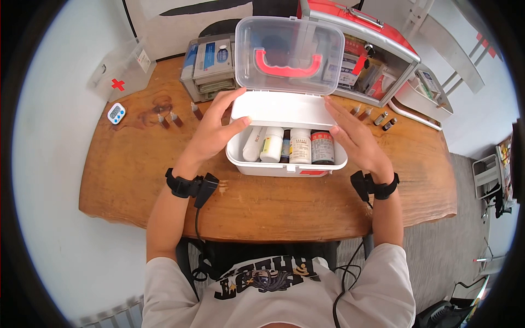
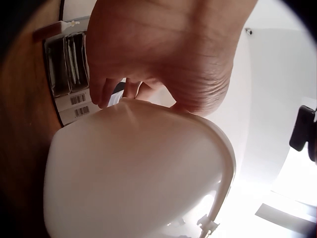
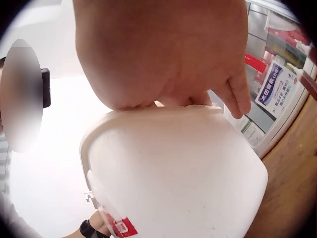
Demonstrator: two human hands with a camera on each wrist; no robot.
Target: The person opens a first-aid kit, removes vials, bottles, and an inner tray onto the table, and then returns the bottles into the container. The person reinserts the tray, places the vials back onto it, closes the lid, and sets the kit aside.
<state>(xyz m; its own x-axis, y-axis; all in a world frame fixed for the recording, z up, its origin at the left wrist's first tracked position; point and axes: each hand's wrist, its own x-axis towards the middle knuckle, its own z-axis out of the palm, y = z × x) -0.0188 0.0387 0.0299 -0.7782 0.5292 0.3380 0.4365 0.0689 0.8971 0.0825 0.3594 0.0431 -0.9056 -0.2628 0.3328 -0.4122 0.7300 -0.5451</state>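
A white first-aid box (image 1: 246, 167) stands in front of me, its clear lid (image 1: 290, 41) with a red handle (image 1: 288, 64) tipped back. Over the rear part of its opening is a shallow white tray (image 1: 287, 107). My left hand (image 1: 215, 128) grips the tray's left end, thumb at the front corner and fingers toward the back. At the right end, my right hand (image 1: 358, 136) holds it between thumb and fingers. In front of the tray, inside the box, stand white bottles (image 1: 300, 145) and a dark bottle with a red label (image 1: 322, 146). The wrist views show the box's outer walls below both hands.
Behind the box are a clear container of packets (image 1: 210, 65) and a red-topped case (image 1: 361, 49). Small brown vials (image 1: 176, 119) lie left, dark bottles (image 1: 389, 124) right. A timer (image 1: 116, 113) and a red-cross bin (image 1: 123, 71) sit far left, a white bin (image 1: 424, 98) far right.
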